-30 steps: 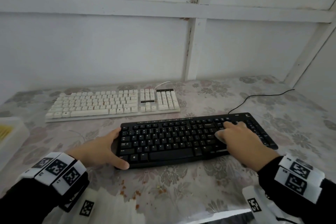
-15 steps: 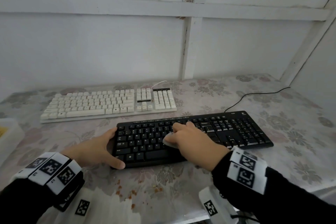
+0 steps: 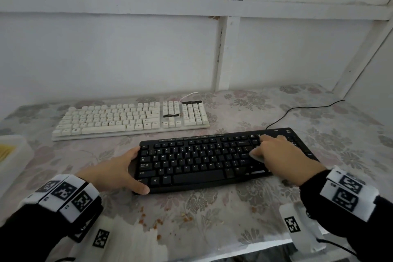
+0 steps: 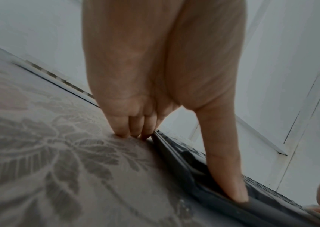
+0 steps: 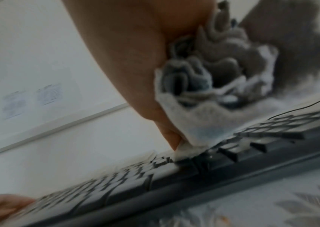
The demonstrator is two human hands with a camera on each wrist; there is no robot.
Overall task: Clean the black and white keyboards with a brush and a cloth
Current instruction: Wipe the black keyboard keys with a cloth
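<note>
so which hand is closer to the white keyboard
Left. The left hand sits just in front of the white keyboard; the right hand is off past its right end.

Soft, cool, even light fills the head view, with only faint shadows and no glare. The wide lens bows the straight wall beams point(image 3: 223, 53) toward the edges. The left wrist view is dimmer and softly focused. The right wrist view is smeared with blur: keys on the black keyboard point(image 5: 223, 165) streak, and the cloth point(image 5: 199, 122) looks fuzzy.
</note>
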